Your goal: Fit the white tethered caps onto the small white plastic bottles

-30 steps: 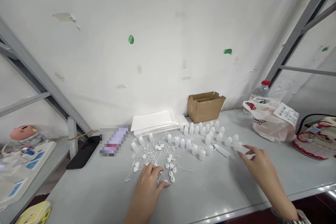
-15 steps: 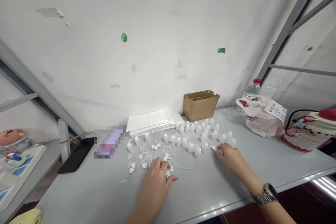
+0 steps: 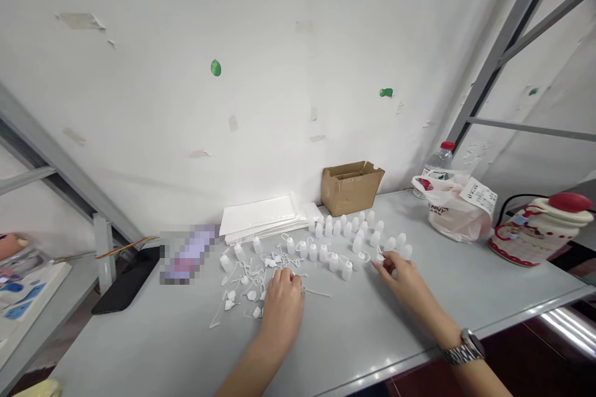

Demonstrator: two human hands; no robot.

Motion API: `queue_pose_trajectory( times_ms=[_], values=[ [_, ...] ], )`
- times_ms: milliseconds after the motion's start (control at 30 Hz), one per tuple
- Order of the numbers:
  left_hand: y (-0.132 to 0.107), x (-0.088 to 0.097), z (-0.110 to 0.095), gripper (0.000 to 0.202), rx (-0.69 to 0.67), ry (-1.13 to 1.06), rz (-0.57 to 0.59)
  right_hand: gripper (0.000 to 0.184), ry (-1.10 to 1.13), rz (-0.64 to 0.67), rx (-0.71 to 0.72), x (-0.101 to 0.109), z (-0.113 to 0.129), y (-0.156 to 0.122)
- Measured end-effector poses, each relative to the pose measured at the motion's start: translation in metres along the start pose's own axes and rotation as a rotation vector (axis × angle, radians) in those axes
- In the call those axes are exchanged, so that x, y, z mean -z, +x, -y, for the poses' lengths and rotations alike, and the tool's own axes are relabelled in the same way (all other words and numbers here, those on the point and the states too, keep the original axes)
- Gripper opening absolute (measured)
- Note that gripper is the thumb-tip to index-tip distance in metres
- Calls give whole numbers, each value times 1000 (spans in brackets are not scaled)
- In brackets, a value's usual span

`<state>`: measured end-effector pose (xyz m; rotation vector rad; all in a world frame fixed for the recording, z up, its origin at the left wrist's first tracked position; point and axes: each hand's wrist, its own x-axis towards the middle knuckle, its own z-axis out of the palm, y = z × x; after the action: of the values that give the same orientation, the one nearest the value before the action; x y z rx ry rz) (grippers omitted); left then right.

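Observation:
My right hand pinches a small white bottle with a cord loop on top, at the right end of the front row. My left hand is closed, fingers curled down at the right side of a loose heap of white caps with cords; whatever its fingertips grip is hidden beneath them. One corded bottle stands between the two hands. Other corded bottles stand in an uneven row behind the heap. Several cordless bottles stand farther back and to the right.
An open cardboard box and a stack of white sheets lie against the wall. On the right are a plastic bag, a clear bottle and a decorated jar. A black phone lies left. The table edge runs in front.
My left hand has drawn its spread thumb in and closed over the heap's right side. My right hand has stood the tilted small bottle more upright. The view has shifted slightly.

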<state>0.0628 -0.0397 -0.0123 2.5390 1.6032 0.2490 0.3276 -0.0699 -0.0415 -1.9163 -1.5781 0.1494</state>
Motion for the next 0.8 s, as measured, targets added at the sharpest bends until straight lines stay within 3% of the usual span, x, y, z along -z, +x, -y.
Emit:
queue_pose_trajectory(
  times_ms=[233, 400, 500, 633, 800],
  values=[
    [3, -1, 2, 16, 47, -99, 11, 43, 153, -20, -84, 16, -10, -9],
    [3, -1, 3, 19, 46, -149, 9, 60, 149, -354, -392, 30, -29, -6],
    [4, -2, 4, 15, 42, -175, 12, 68, 112, -300, -407, 26, -42, 5],
    [5, -4, 5, 13, 51, -227, -8, 56, 74, -236, -353, 17, -54, 15],
    [6, -1, 7, 11, 65, -368, -90, 48, 93, -312, -400, 28, -40, 8]
  ],
)
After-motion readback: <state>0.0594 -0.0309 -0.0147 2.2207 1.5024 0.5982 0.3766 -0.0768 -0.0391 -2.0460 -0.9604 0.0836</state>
